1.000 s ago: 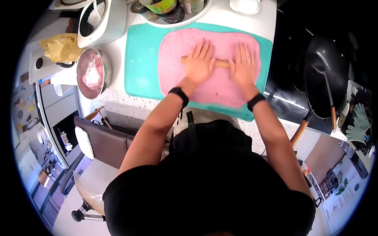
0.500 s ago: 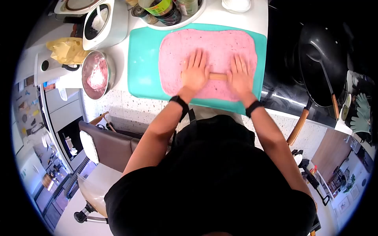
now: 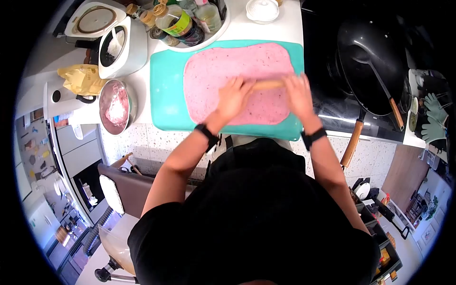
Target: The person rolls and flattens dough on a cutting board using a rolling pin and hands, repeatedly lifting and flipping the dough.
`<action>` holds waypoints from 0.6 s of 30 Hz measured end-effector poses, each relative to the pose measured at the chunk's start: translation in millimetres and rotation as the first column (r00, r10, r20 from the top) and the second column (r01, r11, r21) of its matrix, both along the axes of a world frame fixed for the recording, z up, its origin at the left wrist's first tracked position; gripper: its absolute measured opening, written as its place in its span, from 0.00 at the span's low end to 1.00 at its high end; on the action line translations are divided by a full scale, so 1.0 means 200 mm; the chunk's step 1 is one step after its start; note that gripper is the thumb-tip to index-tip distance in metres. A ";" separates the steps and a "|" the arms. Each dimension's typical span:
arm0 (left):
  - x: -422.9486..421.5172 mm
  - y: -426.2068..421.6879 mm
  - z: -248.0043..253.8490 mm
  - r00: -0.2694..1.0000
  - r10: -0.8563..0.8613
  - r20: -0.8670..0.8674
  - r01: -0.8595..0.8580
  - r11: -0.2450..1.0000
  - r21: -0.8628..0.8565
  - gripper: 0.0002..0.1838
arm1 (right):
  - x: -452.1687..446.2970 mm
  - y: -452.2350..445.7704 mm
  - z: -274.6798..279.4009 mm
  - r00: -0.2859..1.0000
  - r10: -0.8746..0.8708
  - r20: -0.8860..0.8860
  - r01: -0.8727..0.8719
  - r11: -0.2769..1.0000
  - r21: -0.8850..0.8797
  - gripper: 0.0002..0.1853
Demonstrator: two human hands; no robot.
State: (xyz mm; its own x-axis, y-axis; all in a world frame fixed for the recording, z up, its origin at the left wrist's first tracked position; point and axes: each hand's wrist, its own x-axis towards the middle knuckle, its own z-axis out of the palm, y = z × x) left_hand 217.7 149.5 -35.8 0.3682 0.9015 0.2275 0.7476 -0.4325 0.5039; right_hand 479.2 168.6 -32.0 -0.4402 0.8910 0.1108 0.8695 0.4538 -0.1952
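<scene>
A wide, flat sheet of pink speckled dough (image 3: 213, 71) lies on a teal mat (image 3: 166, 90) on the white counter. Across its right half is a thin wooden rolling pin (image 3: 267, 85). My left hand (image 3: 232, 99) has its fingers curled round the pin's left end. At the right end, near the dough's right edge, my right hand (image 3: 299, 97) is closed on the pin, its fingertips slightly blurred. Both pin ends are hidden by the hands.
A metal bowl (image 3: 115, 108) with pink residue stands left of the mat. Behind are a rice cooker (image 3: 134, 50) holding white powder, a tray (image 3: 223, 29) of bottles and a white lidded dish (image 3: 262, 10). A black wok (image 3: 370, 61) sits on the hob at right.
The flat hands on the pin have become curled round it. Pin and hands have shifted toward the dough's right side, and the pin is slightly tilted. The camera view has shifted too.
</scene>
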 end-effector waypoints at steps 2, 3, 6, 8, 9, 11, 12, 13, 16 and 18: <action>0.09 0.22 -0.09 1.000 0.009 0.028 -0.010 1.000 0.027 0.17 | 0.05 0.15 -0.03 1.000 -0.023 -0.016 0.023 1.000 0.005 0.23; 0.12 0.30 -0.17 0.998 -0.001 0.056 -0.002 0.999 0.052 0.16 | 0.06 0.20 -0.06 0.995 -0.080 -0.061 0.072 0.990 -0.117 0.24; 0.22 0.49 -0.22 0.997 0.082 -0.014 -0.083 0.989 -0.126 0.20 | 0.06 0.32 -0.13 0.966 -0.226 -0.123 0.192 0.952 -0.240 0.22; 0.32 0.56 -0.27 0.988 0.128 -0.082 -0.128 0.992 0.005 0.24 | 0.04 0.43 -0.21 0.935 -0.313 -0.167 0.295 0.947 -0.124 0.25; 0.35 0.55 -0.29 0.971 0.188 -0.145 -0.167 0.975 0.145 0.27 | 0.03 0.44 -0.26 0.933 -0.321 -0.160 0.300 0.943 -0.145 0.25; 0.38 0.49 -0.31 0.967 0.150 -0.207 -0.137 0.988 0.075 0.30 | -0.01 0.41 -0.35 0.940 -0.336 0.063 0.326 0.936 0.131 0.30; 0.37 0.46 -0.30 0.957 0.118 -0.265 -0.113 0.993 0.034 0.33 | -0.01 0.35 -0.37 0.941 -0.333 0.060 0.325 0.939 0.113 0.30; 0.38 0.36 -0.28 0.932 0.141 -0.333 -0.128 0.990 0.061 0.32 | 0.02 0.25 -0.35 0.949 -0.311 0.048 0.310 0.950 0.043 0.32; 0.42 0.01 -0.23 0.972 0.017 -0.235 -0.051 0.989 -0.138 0.29 | 0.07 -0.15 -0.31 0.950 -0.312 -0.022 0.309 0.947 -0.085 0.32; 0.42 -0.20 -0.19 0.982 0.009 -0.190 -0.040 0.987 -0.156 0.29 | 0.08 -0.37 -0.26 0.950 -0.311 -0.007 0.309 0.944 -0.116 0.31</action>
State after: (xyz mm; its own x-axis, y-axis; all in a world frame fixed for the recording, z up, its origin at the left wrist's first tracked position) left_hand 300.8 110.3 -73.7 0.3679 0.9298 0.0098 0.8449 -0.3387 0.4141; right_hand 495.5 95.0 -84.1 -0.1386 0.9903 0.0092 0.9579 0.1364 -0.2525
